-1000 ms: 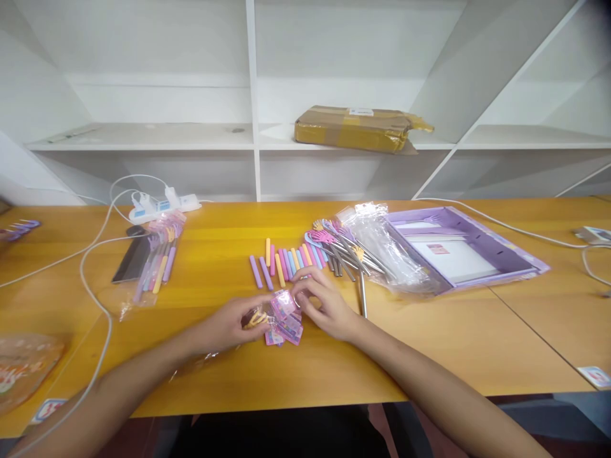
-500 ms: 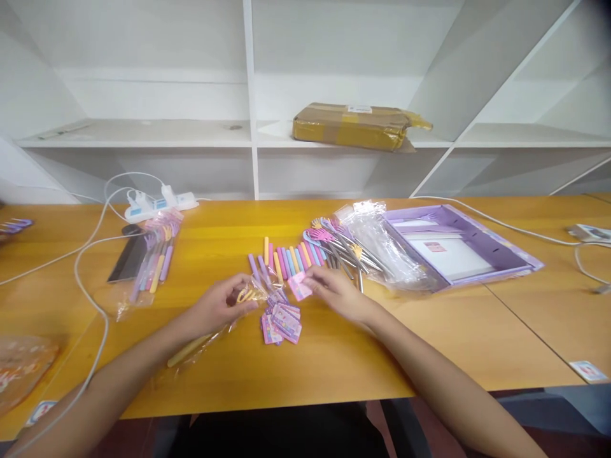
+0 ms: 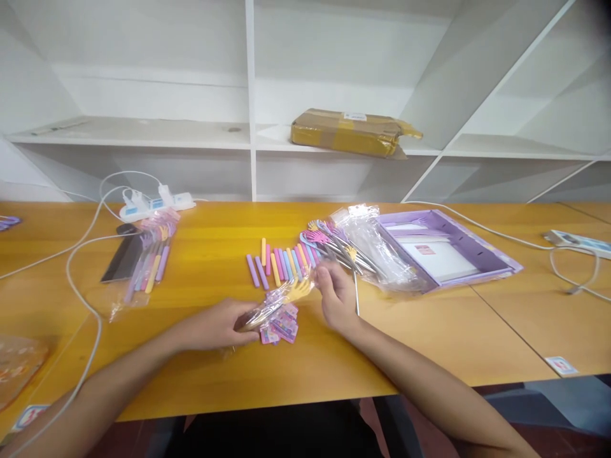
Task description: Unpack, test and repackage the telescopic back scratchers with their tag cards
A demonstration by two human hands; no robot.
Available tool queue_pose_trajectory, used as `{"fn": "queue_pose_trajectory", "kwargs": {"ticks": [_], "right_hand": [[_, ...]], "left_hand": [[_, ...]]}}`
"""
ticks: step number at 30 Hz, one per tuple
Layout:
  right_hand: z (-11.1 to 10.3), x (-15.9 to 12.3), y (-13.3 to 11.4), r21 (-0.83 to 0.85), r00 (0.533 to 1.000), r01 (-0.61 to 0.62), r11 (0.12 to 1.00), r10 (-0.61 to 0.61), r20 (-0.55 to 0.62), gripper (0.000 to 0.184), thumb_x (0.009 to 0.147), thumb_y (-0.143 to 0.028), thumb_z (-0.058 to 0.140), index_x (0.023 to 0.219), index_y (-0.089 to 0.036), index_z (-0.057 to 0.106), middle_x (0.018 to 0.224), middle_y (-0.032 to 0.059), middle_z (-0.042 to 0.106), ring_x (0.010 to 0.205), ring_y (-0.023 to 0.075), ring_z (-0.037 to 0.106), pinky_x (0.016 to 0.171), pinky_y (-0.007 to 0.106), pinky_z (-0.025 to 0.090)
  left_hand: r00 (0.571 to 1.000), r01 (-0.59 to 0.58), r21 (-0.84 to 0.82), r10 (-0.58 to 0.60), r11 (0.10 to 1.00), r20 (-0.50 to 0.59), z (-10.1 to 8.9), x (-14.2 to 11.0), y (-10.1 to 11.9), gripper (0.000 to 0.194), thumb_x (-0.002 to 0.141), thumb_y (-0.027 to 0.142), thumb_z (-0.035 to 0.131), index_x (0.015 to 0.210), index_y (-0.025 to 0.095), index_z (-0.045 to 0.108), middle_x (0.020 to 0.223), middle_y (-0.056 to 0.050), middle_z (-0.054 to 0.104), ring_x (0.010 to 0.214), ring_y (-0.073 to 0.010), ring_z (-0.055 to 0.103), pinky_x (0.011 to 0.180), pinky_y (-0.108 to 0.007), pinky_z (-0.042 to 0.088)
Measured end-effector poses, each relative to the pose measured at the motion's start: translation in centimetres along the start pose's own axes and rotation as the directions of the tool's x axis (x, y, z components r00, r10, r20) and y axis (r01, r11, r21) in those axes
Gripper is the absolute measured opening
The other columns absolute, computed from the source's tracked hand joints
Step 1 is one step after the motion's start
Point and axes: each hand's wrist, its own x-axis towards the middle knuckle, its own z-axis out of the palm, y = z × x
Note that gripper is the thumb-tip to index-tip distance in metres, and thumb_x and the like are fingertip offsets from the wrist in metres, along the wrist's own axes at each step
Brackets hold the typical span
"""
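Note:
My left hand (image 3: 233,326) is closed around the handle end of a yellow back scratcher (image 3: 300,289), which lies in a clear plastic sleeve. At its other end, my right hand (image 3: 337,296) pinches the sleeve by the hand-shaped yellow head. Below the back scratcher is a small pile of pink and purple cards (image 3: 285,327), partly covered by it. Just beyond my hands lies a row of coloured handle tubes (image 3: 281,264). Loose back scratcher heads on metal rods (image 3: 334,242) are heaped behind my right hand.
Clear plastic sleeves (image 3: 377,254) and a purple open box (image 3: 453,280) lie to the right. Bagged back scratchers (image 3: 155,261) are at left, near a power strip (image 3: 157,205) with white cables. A taped carton (image 3: 351,131) sits on the shelf behind.
The bagged yellow back scratcher has swung up over the card pile, head toward the right. My right hand has moved onto the sleeve's end; the pink card it held no longer shows there.

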Motion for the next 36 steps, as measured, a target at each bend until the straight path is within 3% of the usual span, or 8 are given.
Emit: {"fn": "queue_pose_trajectory", "kwargs": {"ticks": [6,11,13,17,23,30,34,36], "right_hand": [[-2.6,1.2,0.7,0.215,0.968,0.017,0.976,0.037,-0.246,0.038,0.109,-0.055,0.052,0.088,-0.025,0.059,0.070,-0.0029,0.052,0.058,0.0139,0.047,0.057,0.028,0.041],[-2.7,1.7,0.1,0.416,0.994,-0.043,0.908,-0.002,0.108,0.028,0.096,-0.050,0.075,0.090,-0.025,0.066,0.092,0.0031,0.066,0.081,0.0187,0.064,0.074,0.035,0.056],[-4.2,2.7,-0.7,0.479,0.999,0.001,0.878,0.018,-0.036,0.027,0.096,-0.047,0.076,0.086,-0.024,0.068,0.092,0.0030,0.067,0.088,0.0197,0.067,0.081,0.038,0.058],[-11.5,5.6,-3.7,0.519,0.853,0.223,0.825,0.093,-0.514,0.031,0.080,-0.044,0.091,0.085,-0.023,0.068,0.085,0.0002,0.063,0.075,0.0157,0.064,0.064,0.031,0.055],[-21.2,10.1,-5.2,0.043,0.953,0.003,0.999,0.010,-0.304,0.037,0.087,-0.048,0.085,0.076,-0.022,0.062,0.055,-0.0080,0.043,0.041,0.0063,0.031,0.044,0.029,0.016],[-18.9,14.1,6.1,-0.705,0.896,-0.413,0.577,0.395,-0.202,0.035,0.094,-0.034,0.077,0.070,-0.020,0.055,0.066,0.0030,0.060,0.064,0.0151,0.047,0.068,0.034,0.034],[-16.5,12.9,6.4,-0.741,0.946,-0.303,0.599,0.093,-0.312,0.018,0.091,-0.024,0.075,0.093,-0.017,0.058,0.101,0.0140,0.066,0.084,0.0208,0.053,0.077,0.034,0.039],[-13.8,10.7,4.0,-0.698,0.991,-0.125,0.705,0.061,-0.116,0.022,0.091,-0.033,0.075,0.091,-0.019,0.059,0.092,0.0087,0.065,0.078,0.0193,0.052,0.073,0.032,0.040]], "left_hand": [[0.980,0.149,-0.208,-0.116,0.967,0.162,-0.5,0.3,-1.4,0.029,0.099,0.049,0.062,0.102,0.020,0.063,0.084,0.000,0.070,0.070,-0.0167,0.066,0.067,-0.027,0.049],[0.986,0.074,-0.193,-0.044,0.978,0.159,-0.4,0.6,-1.3,0.041,0.102,0.057,0.058,0.112,0.019,0.069,0.085,0.000,0.065,0.075,-0.0155,0.058,0.070,-0.025,0.044],[0.990,0.050,-0.183,-0.024,0.982,0.138,-0.3,0.7,-1.2,0.042,0.103,0.057,0.057,0.111,0.019,0.071,0.084,0.001,0.063,0.077,-0.0158,0.056,0.072,-0.025,0.042],[0.995,0.017,-0.195,0.002,0.981,0.095,-0.4,0.6,-1.2,0.039,0.103,0.056,0.057,0.103,0.018,0.070,0.081,0.001,0.060,0.073,-0.0152,0.051,0.069,-0.025,0.038],[0.999,0.017,-0.278,-0.004,0.960,0.047,-0.7,0.5,-1.5,0.039,0.108,0.052,0.045,0.106,0.019,0.066,0.084,0.000,0.061,0.074,-0.0153,0.050,0.070,-0.027,0.040],[0.999,-0.032,-0.252,0.028,0.967,-0.023,-0.8,0.4,-1.1,0.043,0.110,0.056,0.041,0.102,0.020,0.062,0.082,0.001,0.058,0.069,-0.0137,0.048,0.067,-0.026,0.039],[0.987,-0.037,-0.104,0.019,0.994,-0.162,-0.7,0.5,-0.9,0.039,0.111,0.051,0.040,0.098,0.020,0.059,0.085,0.001,0.058,0.077,-0.0154,0.053,0.074,-0.027,0.041],[0.974,0.003,-0.021,-0.007,1.000,-0.227,-0.3,0.5,-0.8,0.036,0.110,0.051,0.043,0.095,0.021,0.055,0.084,0.002,0.056,0.075,-0.0153,0.052,0.071,-0.026,0.040]]}}
